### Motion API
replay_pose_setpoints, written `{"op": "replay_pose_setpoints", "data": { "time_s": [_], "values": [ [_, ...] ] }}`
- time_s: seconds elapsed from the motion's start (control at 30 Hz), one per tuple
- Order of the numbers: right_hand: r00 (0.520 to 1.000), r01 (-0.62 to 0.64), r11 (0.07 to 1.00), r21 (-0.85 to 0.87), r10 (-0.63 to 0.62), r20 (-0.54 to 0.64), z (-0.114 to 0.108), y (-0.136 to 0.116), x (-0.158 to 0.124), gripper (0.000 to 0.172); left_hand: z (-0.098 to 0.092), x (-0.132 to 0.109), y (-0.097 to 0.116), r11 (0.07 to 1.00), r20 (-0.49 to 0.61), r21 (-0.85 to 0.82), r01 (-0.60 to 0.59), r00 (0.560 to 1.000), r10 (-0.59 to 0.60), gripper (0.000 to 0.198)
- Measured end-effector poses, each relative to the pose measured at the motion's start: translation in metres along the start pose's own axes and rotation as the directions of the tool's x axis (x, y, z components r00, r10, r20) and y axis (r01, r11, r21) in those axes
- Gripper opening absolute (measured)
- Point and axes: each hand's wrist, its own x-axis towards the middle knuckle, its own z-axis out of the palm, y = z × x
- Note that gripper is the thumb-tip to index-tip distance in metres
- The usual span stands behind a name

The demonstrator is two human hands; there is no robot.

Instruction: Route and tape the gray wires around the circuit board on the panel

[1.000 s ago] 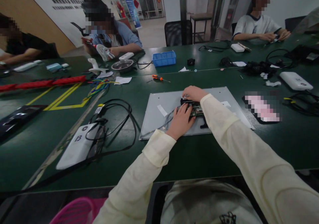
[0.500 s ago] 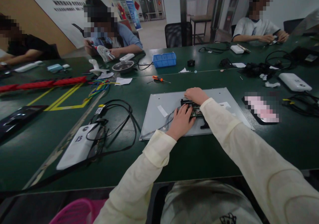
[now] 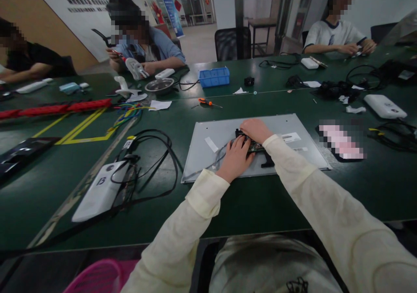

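A grey flat panel (image 3: 202, 147) lies on the green table in front of me. On its middle is a green circuit board (image 3: 256, 147) with a black plastic bracket (image 3: 268, 161) around it. My left hand (image 3: 237, 157) grips the left end of the board, fingers curved over it and thumb at the near side. My right hand (image 3: 256, 130) is closed over the far edge of the bracket; its fingertips point down and what they pinch is hidden. From under my left hand a thin grey cable (image 3: 203, 169) runs leftward across the panel.
Left of the panel lies a white power bank (image 3: 99, 191) with looped black cables. A phone (image 3: 342, 141) lies to the right. Beyond the panel are an orange-handled screwdriver (image 3: 206, 102), a blue basket (image 3: 214, 77) and a metal bowl (image 3: 159, 85). Several people sit across the table.
My right hand has shifted and turned slightly over the far edge of the bracket, and its wrist sits a little lower. My left hand keeps its place on the board.
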Motion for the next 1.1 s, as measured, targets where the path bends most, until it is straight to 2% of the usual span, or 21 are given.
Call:
{"op": "replay_pose_setpoints", "data": {
  "time_s": [0.27,0.37,0.5,0.63,0.77,0.83,0.97,1.1],
  "values": [
    [1.000,-0.024,0.998,0.052,0.024,0.001,0.000,-0.001,-0.006,0.033,-0.001,0.001,0.000,1.000,0.000,-0.005,-0.006,1.000,0.006,0.047],
    [0.998,-0.053,0.991,0.125,0.056,-0.017,-0.006,0.002,-0.009,0.029,-0.001,0.000,0.000,1.000,-0.005,0.002,-0.001,1.000,0.001,0.049],
    [0.991,-0.082,0.959,0.272,0.108,-0.082,-0.017,0.018,-0.027,0.028,0.000,-0.001,0.000,1.000,-0.017,0.012,-0.014,1.000,0.014,0.049],
    [0.969,-0.137,0.913,0.384,0.204,-0.139,-0.021,0.049,-0.061,0.025,0.001,-0.001,-0.001,0.999,-0.009,0.033,-0.009,1.000,0.009,0.049],
    [0.915,-0.251,0.871,0.422,0.356,-0.189,-0.006,0.077,-0.094,0.026,0.000,-0.001,-0.001,0.999,0.005,0.053,0.001,1.000,-0.001,0.049],
    [0.900,-0.300,0.860,0.412,0.398,-0.176,0.006,0.085,-0.104,0.027,-0.001,-0.001,0.000,0.999,0.012,0.052,-0.002,1.000,0.002,0.048],
    [0.902,-0.320,0.851,0.416,0.408,-0.139,0.023,0.092,-0.111,0.029,-0.002,0.000,-0.001,0.999,0.018,0.038,-0.007,1.000,0.006,0.048],
    [0.919,-0.292,0.854,0.431,0.376,-0.123,0.028,0.092,-0.111,0.032,-0.002,0.000,-0.002,1.000,0.016,0.026,-0.011,1.000,0.010,0.049]
  ]
}}
